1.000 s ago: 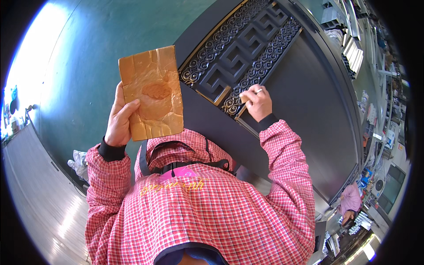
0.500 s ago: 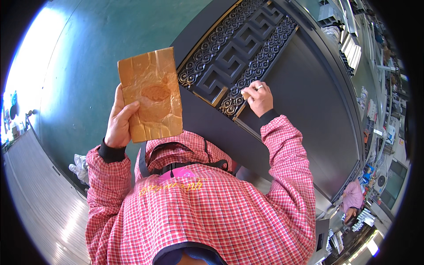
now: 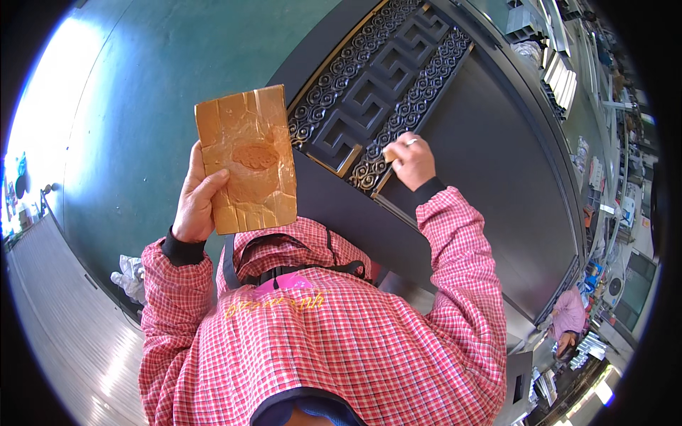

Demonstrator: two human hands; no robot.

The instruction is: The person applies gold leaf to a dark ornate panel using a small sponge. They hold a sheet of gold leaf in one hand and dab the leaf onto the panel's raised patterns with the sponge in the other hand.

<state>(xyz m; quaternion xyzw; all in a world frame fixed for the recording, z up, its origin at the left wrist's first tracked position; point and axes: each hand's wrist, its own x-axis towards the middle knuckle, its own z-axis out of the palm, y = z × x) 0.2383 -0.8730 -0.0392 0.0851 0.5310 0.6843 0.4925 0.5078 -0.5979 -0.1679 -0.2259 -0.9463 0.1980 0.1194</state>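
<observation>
At nine o'clock, left hand [image 3: 195, 202] clamped on gold board [image 3: 246, 160]; at two, right hand [image 3: 414, 163] pinching tan pad [image 3: 389, 153].

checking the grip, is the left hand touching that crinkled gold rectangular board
Touching: in the head view, the left hand grips the crinkled gold rectangular board at its edge, thumb on its face.

panel [image 3: 490, 163]: charcoal, gold-edged, key-fret and rosette patterns | board [image 3: 247, 131] left of panel: gold, reddish-brown oval patch [image 3: 256, 157] | pad [image 3: 390, 154] over panel: tan | smock [image 3: 305, 348] below panel: pink-red-and-white check, yellow lettering [image 3: 273, 304], black cuffs [image 3: 183, 250] | floor [image 3: 163, 85] left of panel: green | co-worker's top [image 3: 570, 311] right of panel: pink
</observation>
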